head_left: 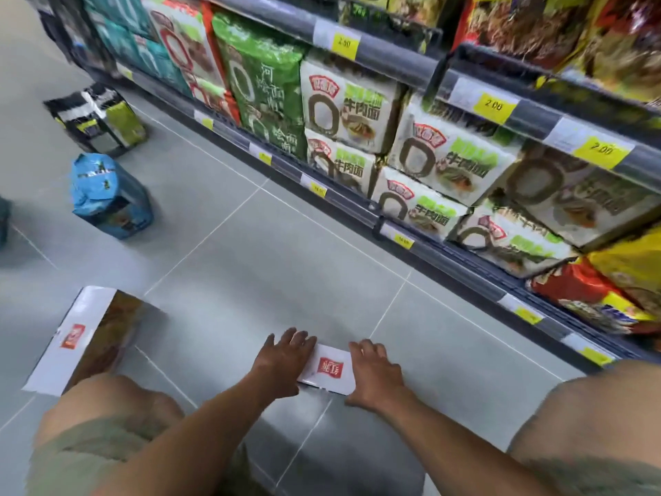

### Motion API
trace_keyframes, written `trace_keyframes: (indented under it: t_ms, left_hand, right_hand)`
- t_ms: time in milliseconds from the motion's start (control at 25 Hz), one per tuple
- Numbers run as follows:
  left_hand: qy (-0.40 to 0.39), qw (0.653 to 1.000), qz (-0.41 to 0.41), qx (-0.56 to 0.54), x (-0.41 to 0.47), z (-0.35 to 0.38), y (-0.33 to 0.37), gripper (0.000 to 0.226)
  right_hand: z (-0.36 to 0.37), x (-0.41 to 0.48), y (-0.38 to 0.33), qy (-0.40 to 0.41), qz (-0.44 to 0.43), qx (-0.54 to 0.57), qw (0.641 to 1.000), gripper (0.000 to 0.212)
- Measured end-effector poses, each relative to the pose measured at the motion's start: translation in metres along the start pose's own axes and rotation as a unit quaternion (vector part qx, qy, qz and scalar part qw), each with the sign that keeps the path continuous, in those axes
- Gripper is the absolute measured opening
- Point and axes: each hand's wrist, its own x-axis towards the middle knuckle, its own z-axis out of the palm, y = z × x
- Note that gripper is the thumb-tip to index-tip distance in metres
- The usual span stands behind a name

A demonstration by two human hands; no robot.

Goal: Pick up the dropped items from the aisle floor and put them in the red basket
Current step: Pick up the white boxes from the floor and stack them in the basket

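A small white packet [329, 368] with a red logo lies on the grey floor tiles just in front of my knees. My left hand [282, 359] covers its left end and my right hand [375, 374] its right end, fingers spread, so the packet is clasped between them. A larger white pack [86, 338] with the same red logo lies tilted by my left knee. Further up the aisle stand a blue pack [111, 198] and a black and green pack [100, 118]. The red basket is not in view.
A shelf unit [393, 223] full of noodle packs, with yellow price tags, runs along the right side of the aisle. My bent knees frame the bottom of the view. A dark object [3, 220] shows at the left edge.
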Motion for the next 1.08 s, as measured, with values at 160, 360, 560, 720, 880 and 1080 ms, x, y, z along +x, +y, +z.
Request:
trace_keyframes:
  t_ms: [160, 360, 560, 720, 880, 1080]
  left_hand:
    - [0.020, 0.999, 0.013, -0.029, 0.017, 0.008, 0.000, 0.078]
    - [0.019, 0.999, -0.010, -0.046, -0.010, -0.045, -0.002, 0.075]
    - [0.018, 0.997, -0.026, -0.064, -0.104, -0.190, -0.003, 0.084]
    - [0.026, 0.997, -0.034, -0.071, -0.192, -0.315, -0.005, 0.087]
    - [0.048, 0.994, -0.043, -0.089, -0.283, -0.444, 0.000, 0.092]
    - [0.066, 0.993, -0.048, -0.083, -0.339, -0.544, 0.025, 0.098]
  right_hand:
    - [0.021, 0.011, -0.001, 0.012, 0.005, 0.007, 1.000, 0.088]
    - [-0.024, -0.011, 0.000, 0.039, -0.024, 0.009, 0.999, 0.078]
    - [-0.162, -0.100, -0.017, 0.053, -0.050, -0.023, 0.997, 0.090]
    - [-0.279, -0.185, -0.039, 0.068, -0.073, -0.044, 0.994, 0.089]
    - [-0.402, -0.277, -0.053, 0.080, -0.102, -0.023, 0.991, 0.091]
    - [-0.506, -0.346, -0.040, 0.071, -0.125, -0.029, 0.989, 0.093]
